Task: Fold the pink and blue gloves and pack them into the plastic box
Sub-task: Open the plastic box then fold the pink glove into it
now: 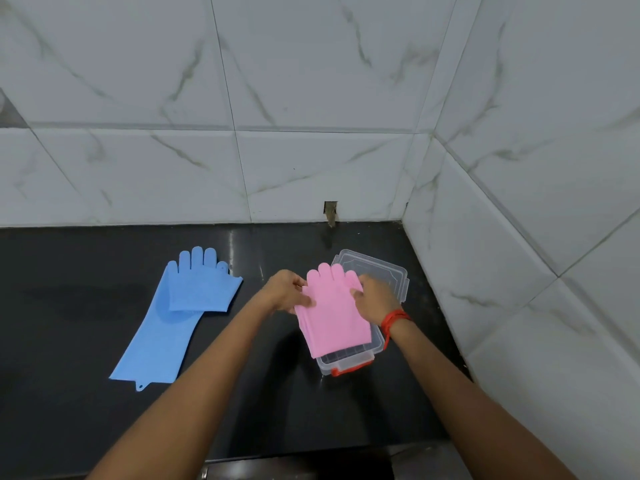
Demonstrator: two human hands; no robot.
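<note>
I hold the folded pink gloves point(332, 311) over the clear plastic box point(349, 363), fingers pointing away from me. My left hand point(289, 292) pinches their left edge and my right hand point(375, 299) grips their right edge. The box has a red latch at its near end, and its clear lid point(377, 273) lies behind it, partly hidden by the gloves. The blue gloves point(180, 313) lie on the black counter to the left, one stretched out long, the other folded across its upper part.
The black counter point(69, 306) ends at a white marble-tiled wall behind and another on the right, forming a corner close to the box. A small dark hole point(330, 211) sits in the back wall at counter level. The counter's front edge runs below my forearms.
</note>
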